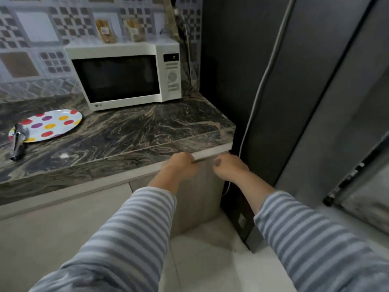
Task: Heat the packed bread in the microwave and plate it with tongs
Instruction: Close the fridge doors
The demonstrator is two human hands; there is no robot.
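Observation:
A white microwave point(126, 74) stands shut at the back of the marble counter point(130, 131). Two clear packs of bread point(105, 30) point(133, 29) lean against the wall on top of it. A plate with coloured dots point(50, 125) lies at the left, and metal tongs point(19, 140) rest across its left rim. My left hand point(181, 165) and my right hand point(229, 167) are close together at the counter's front edge, far from the bread. The left one pinches a thin dark object point(203, 159) that reaches toward my right thumb. My right fingers are curled and hidden.
A tall dark fridge point(284, 81) fills the right side, with a white cable point(252, 114) running down its edge. Pale cabinet fronts point(63, 218) sit below the counter. Patterned tiles cover the wall behind the microwave.

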